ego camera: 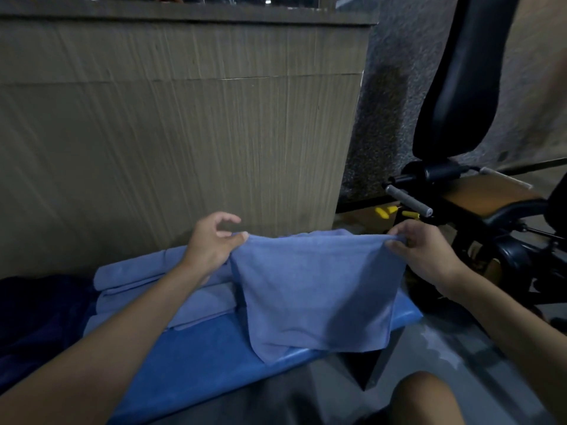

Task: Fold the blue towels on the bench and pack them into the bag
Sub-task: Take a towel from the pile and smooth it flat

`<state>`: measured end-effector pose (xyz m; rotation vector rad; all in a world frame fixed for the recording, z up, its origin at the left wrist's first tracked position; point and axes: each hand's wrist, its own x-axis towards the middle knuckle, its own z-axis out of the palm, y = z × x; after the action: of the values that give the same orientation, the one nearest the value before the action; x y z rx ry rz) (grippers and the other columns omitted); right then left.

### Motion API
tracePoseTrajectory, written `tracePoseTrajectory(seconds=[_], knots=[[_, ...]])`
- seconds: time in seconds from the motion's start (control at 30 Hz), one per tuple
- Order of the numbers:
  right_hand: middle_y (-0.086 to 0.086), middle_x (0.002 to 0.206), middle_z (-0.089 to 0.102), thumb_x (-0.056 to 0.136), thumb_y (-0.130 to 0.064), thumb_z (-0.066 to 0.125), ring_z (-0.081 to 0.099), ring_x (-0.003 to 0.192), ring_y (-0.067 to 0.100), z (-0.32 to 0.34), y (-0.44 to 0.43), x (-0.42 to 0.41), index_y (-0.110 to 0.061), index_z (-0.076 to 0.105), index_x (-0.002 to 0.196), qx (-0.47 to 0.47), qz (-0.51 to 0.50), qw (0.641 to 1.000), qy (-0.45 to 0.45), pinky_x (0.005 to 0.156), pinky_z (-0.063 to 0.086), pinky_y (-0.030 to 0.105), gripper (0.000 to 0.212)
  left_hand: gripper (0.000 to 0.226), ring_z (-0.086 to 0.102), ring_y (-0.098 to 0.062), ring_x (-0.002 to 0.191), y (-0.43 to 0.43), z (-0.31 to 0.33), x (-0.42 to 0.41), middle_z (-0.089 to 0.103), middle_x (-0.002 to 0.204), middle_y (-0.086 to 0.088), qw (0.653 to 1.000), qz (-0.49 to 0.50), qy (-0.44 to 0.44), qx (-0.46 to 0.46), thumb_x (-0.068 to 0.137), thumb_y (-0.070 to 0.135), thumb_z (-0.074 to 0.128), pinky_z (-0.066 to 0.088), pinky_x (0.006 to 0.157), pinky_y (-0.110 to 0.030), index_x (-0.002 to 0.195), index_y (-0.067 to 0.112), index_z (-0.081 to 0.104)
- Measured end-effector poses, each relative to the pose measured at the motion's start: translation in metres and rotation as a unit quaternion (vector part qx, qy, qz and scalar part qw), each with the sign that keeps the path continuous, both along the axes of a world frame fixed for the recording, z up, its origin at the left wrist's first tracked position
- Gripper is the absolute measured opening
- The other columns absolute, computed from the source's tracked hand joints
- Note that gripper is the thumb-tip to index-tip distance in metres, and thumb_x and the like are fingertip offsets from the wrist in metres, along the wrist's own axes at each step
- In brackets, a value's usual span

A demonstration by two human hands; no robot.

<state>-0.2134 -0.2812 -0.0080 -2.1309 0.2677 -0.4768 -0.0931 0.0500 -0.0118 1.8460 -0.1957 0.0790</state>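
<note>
A light blue towel hangs stretched between my hands above the blue padded bench. My left hand pinches its top left corner and my right hand pinches its top right corner. The towel's lower edge rests on the bench's near edge. Behind my left forearm, several folded blue towels lie stacked on the bench. A dark blue shape at the far left may be the bag; I cannot tell.
A tall wood-grain counter wall rises right behind the bench. To the right stands a black exercise machine with a padded seat back, grey handle and yellow parts. My knee shows at the bottom.
</note>
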Motion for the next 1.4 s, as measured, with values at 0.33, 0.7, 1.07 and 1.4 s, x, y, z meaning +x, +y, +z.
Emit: tracePoseTrajectory(seconds=[0.33, 0.7, 1.07, 1.4], knots=[[0.012, 0.079, 0.064, 0.088, -0.001, 0.065, 0.059, 0.071, 0.018, 0.004, -0.002, 0.0, -0.006, 0.064, 0.096, 0.138, -0.012, 0.989, -0.047, 0.063, 0.048, 0.032, 0.009, 0.019, 0.062, -0.014, 0.087, -0.004, 0.014, -0.002, 0.072, 0.087, 0.002, 0.993, -0.052, 0.063, -0.08, 0.093, 0.0, 0.061, 0.049, 0.08, -0.031, 0.101, 0.014, 0.071], [0.015, 0.086, 0.061, 0.081, -0.008, 0.076, 0.058, 0.076, 0.019, 0.026, -0.005, -0.004, -0.015, 0.065, 0.104, 0.107, -0.058, 0.99, -0.069, 0.07, 0.053, 0.037, 0.026, 0.025, 0.064, 0.002, 0.068, 0.004, 0.042, -0.015, 0.069, 0.09, -0.007, 0.998, -0.029, -0.047, -0.033, 0.089, -0.011, 0.06, 0.047, 0.063, -0.005, 0.105, 0.007, 0.067], [0.008, 0.089, 0.069, 0.084, -0.01, 0.073, 0.063, 0.081, 0.013, 0.05, 0.005, -0.017, -0.011, 0.069, 0.107, -0.003, -0.046, 0.996, -0.072, 0.073, 0.05, 0.022, 0.023, 0.017, 0.06, 0.003, 0.063, 0.016, 0.06, -0.016, 0.067, 0.081, 0.002, 0.996, 0.007, -0.075, -0.046, 0.092, 0.0, 0.061, 0.046, 0.057, -0.008, 0.095, 0.013, 0.07], [0.007, 0.072, 0.059, 0.092, -0.011, 0.061, 0.051, 0.064, 0.017, 0.062, -0.002, -0.035, -0.018, 0.06, 0.079, -0.005, -0.053, 0.995, -0.089, 0.061, 0.041, 0.029, 0.015, 0.028, 0.063, 0.01, 0.067, 0.025, 0.069, -0.024, 0.068, 0.088, 0.006, 0.994, -0.021, -0.109, 0.014, 0.088, -0.008, 0.063, 0.046, 0.065, -0.003, 0.114, 0.002, 0.067]])
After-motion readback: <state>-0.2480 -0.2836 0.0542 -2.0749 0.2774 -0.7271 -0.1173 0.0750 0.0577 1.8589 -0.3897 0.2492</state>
